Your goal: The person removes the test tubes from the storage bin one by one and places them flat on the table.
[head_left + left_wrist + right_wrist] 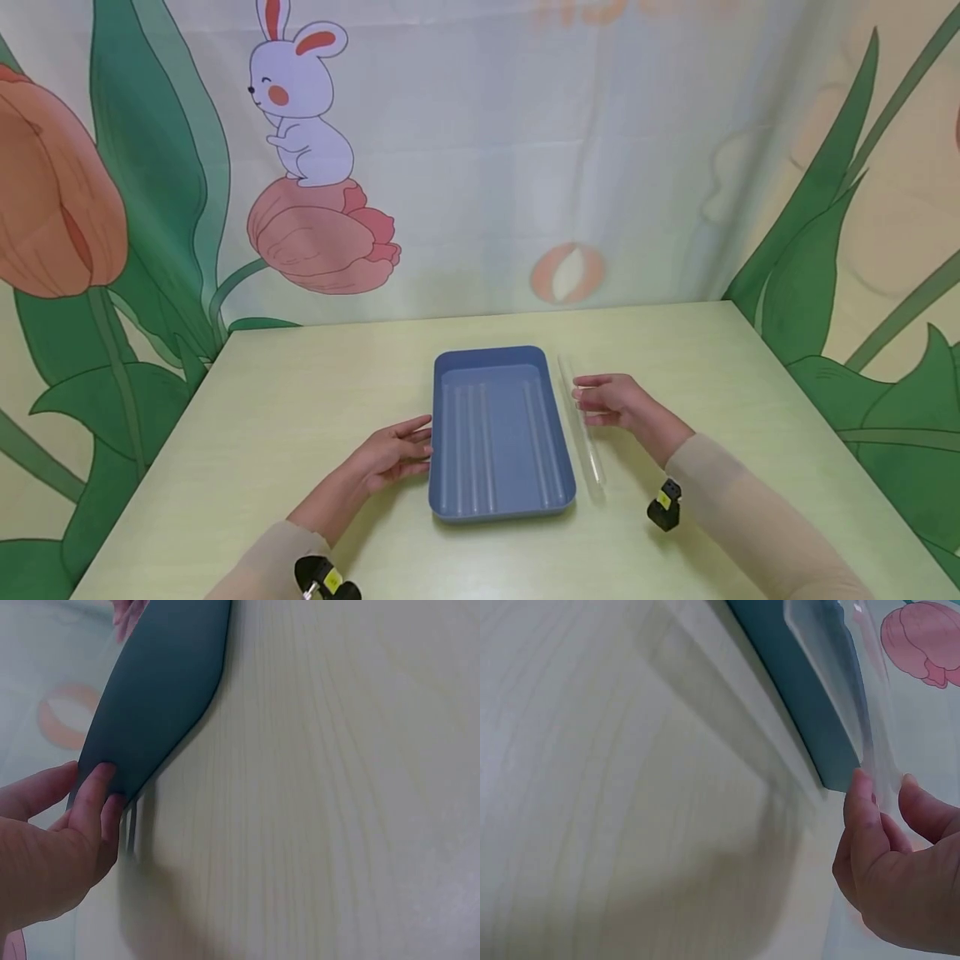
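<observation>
Two hands flank a blue tray [497, 433] on the bench [262, 417] from above; it holds nothing. Left wrist: left hand [52, 847], fingers relaxed, touches its side. Right wrist: right hand [896, 862] pinches a clear lid [855, 697] standing beside it, not yet fitted.

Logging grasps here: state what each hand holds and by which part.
The right hand pinches the clear plastic lid by its long edge, standing upright beside the blue rectangular plastic tray. The left hand holds nothing, its fingers touching the tray's left rim.
</observation>
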### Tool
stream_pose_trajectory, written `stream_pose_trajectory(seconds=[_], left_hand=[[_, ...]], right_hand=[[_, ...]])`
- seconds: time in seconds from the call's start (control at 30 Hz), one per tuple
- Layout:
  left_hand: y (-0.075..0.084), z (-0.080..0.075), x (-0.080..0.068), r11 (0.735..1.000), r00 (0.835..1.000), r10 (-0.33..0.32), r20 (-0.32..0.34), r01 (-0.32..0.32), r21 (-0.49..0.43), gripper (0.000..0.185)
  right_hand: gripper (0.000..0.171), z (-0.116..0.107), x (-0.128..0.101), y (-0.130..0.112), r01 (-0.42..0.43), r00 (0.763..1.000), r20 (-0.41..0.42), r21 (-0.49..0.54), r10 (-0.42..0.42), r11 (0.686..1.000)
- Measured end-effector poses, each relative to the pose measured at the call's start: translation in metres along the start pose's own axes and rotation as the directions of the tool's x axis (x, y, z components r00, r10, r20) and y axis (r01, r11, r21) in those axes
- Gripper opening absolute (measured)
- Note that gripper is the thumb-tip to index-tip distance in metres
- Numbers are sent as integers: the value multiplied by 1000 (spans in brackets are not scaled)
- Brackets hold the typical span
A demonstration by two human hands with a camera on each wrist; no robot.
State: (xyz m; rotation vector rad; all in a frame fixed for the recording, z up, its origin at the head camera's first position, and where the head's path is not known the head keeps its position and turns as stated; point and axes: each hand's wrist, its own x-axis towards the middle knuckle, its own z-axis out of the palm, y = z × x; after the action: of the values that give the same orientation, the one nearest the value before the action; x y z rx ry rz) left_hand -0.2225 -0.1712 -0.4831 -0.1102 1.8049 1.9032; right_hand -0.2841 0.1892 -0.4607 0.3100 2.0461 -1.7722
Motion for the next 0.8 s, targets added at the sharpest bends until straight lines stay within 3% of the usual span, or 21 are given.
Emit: stream_pose_trajectory(seconds=[0.8], left_hand=[[2, 1, 2, 1000, 999, -8, -36, 8, -9, 69]], right_hand=[[49, 14, 14, 16, -29, 999, -21, 3, 29, 1000]])
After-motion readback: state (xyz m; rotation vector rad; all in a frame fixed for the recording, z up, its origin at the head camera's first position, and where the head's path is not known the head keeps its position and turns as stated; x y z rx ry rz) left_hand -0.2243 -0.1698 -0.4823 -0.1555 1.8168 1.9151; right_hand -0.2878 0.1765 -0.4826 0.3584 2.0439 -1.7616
